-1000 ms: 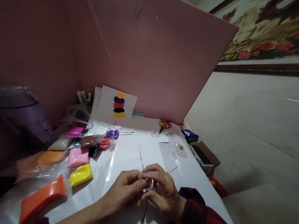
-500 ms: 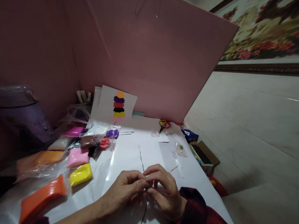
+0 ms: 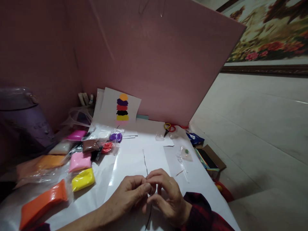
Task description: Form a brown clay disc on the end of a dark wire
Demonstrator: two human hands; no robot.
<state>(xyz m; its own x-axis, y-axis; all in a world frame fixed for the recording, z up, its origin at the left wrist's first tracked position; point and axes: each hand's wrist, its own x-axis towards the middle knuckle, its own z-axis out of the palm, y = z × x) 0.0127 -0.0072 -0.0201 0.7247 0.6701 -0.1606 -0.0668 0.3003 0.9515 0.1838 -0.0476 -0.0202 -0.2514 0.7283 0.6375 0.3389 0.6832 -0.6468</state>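
Left hand point(image 3: 131, 192) beside right hand point(image 3: 169, 199) | black strand point(image 3: 145, 161) partly hidden | each grip: cannot tell

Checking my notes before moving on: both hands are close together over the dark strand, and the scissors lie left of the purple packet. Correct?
Not quite: the head view shows the scissors lying right of the purple packet. The left hand and right hand are indeed close together over the dark strand.

Your left hand point(image 3: 132, 191) and right hand point(image 3: 170, 196) bunch closely along a thin black strand point(image 3: 145, 161); a yellow packet point(image 3: 83, 180) lies leftward.
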